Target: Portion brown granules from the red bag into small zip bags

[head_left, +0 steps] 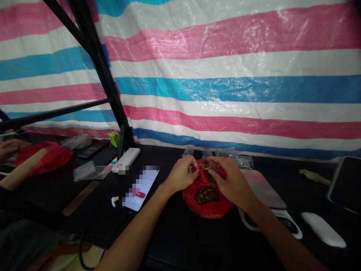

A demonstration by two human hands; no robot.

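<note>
A red plastic bag (207, 195) lies on the black table top (166, 248), holding dark brown food pieces in its open mouth. My left hand (180, 174) pinches a small clear plastic bag (193, 168) at the top of the red bag. My right hand (229, 180) grips the red bag's upper edge close by. Both hands hide the bag's mouth, and the exact kind of food is hard to tell.
A phone (139, 190) with a blurred screen lies left of my arm, next to a white power bank (125, 160) and a white earbud (113, 201). Behind stand a black metal frame (104, 64) and a striped tarpaulin (225, 90). A pink pad (262, 188) lies right of my hands.
</note>
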